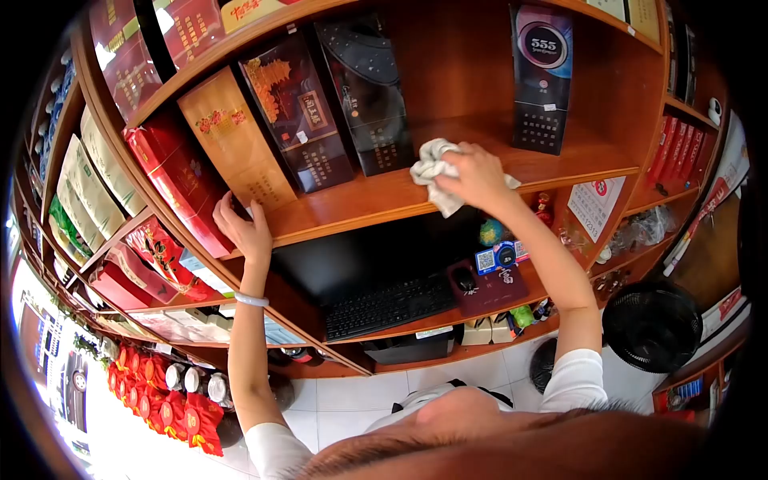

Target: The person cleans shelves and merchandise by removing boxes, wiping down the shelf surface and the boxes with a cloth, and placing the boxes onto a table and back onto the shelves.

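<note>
My right hand (480, 178) is closed on a crumpled whitish cloth (436, 172), which lies against the front part of the wooden shelf (496, 160). My left hand (244, 232) rests at the shelf's front edge, thumb and fingers apart. It sits between the foot of a red box (180, 184) and the foot of a gold box (236, 136); whether it presses on either I cannot tell. Beside the gold box stand a dark box with an orange picture (298, 108) and a black box (368, 96). A dark box marked 555 (542, 80) stands to the right of the cloth.
Below the shelf are a black monitor (360, 256), a keyboard (390, 306), a mouse (463, 278) and a blue QR-code stand (496, 258). A black mesh bin (652, 326) is at the right. Red-wrapped jars (168, 404) line the floor at the left.
</note>
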`<state>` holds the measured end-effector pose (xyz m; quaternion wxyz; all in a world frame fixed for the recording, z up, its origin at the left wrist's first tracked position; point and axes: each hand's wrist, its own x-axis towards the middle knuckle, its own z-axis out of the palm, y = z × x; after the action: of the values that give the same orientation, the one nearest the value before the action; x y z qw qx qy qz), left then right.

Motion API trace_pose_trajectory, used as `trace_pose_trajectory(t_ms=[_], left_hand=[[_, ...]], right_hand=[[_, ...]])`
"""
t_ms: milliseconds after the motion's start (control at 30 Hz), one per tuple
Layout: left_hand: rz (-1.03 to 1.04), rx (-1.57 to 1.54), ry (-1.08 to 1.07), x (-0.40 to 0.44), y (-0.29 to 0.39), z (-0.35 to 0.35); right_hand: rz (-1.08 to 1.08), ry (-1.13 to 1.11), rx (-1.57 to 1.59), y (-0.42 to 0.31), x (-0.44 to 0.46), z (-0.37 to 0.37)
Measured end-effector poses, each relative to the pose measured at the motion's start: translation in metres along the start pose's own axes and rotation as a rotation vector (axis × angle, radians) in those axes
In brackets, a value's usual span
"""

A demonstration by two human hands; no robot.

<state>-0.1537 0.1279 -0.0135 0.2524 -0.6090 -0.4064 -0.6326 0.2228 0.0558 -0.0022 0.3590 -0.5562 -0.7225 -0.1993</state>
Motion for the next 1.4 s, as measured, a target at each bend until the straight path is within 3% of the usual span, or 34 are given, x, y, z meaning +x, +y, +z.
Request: trace_pose_trajectory(t_ms=[33, 100, 167, 233, 300, 367, 433, 467, 500, 567, 633, 700, 767, 833, 900, 933, 1100, 1400], left_hand=[[0.107, 0.056, 0.012, -0.002, 0.002, -0.001], [0.138, -0.224, -0.063, -0.013, 0.021, 0.007], [0.133, -0.400, -0.334, -0.021, 0.073, 0.009], [0.311, -0.550, -0.570, -0.011, 0.133, 0.008], [0.336, -0.663, -0.732, -0.017, 0.160, 0.029], [0.407, -0.633, -0.716, -0.017, 0.180, 0.045], [0.434, -0.558, -0.689, -0.022, 0.183, 0.059], [0.454, -0.479, -0.670, -0.024, 0.184, 0.063], [0.455, -0.481, -0.661, -0.025, 0.184, 0.064], [0.465, -0.443, -0.616, -0.030, 0.184, 0.065], [0.460, -0.439, -0.579, -0.031, 0.185, 0.065], [0.470, -0.497, -0.564, -0.032, 0.183, 0.066], [0.453, -0.525, -0.551, -0.035, 0.182, 0.066], [0.467, -0.564, -0.517, -0.035, 0.179, 0.065], [0.474, -0.589, -0.469, -0.036, 0.178, 0.064], [0.471, -0.598, -0.466, -0.036, 0.177, 0.063], [0.432, -0.616, -0.478, -0.036, 0.179, 0.059], [0.452, -0.598, -0.467, -0.037, 0.176, 0.059]], right_hand=[[-0.002, -0.016, 0.021, -0.009, -0.002, -0.002], [-0.048, 0.016, 0.227, -0.029, -0.008, 0.005], [-0.126, 0.073, 0.165, -0.048, -0.012, 0.007], [-0.152, 0.131, 0.192, -0.051, -0.011, 0.013], [-0.121, 0.017, 0.203, -0.044, -0.010, 0.002], [-0.136, -0.139, 0.556, -0.031, -0.009, -0.008], [0.049, -0.182, 1.054, -0.014, -0.020, -0.019], [0.091, -0.066, 0.980, -0.002, -0.027, -0.028], [0.005, 0.156, 0.814, 0.018, -0.032, -0.030], [0.048, 0.587, 0.480, 0.051, -0.034, -0.060], [0.331, 0.782, 0.690, 0.093, -0.031, -0.085], [0.434, 0.912, 0.672, 0.143, -0.019, -0.092], [0.483, 0.812, 0.498, 0.176, -0.012, -0.091], [0.501, 0.774, 0.560, 0.188, -0.007, -0.082], [0.624, 0.399, 1.111, 0.190, 0.002, -0.073], [0.682, 0.362, 1.171, 0.184, 0.006, -0.066], [0.587, 0.342, 1.169, 0.149, 0.030, -0.028], [0.401, 0.010, 1.528, 0.088, 0.056, 0.008]])
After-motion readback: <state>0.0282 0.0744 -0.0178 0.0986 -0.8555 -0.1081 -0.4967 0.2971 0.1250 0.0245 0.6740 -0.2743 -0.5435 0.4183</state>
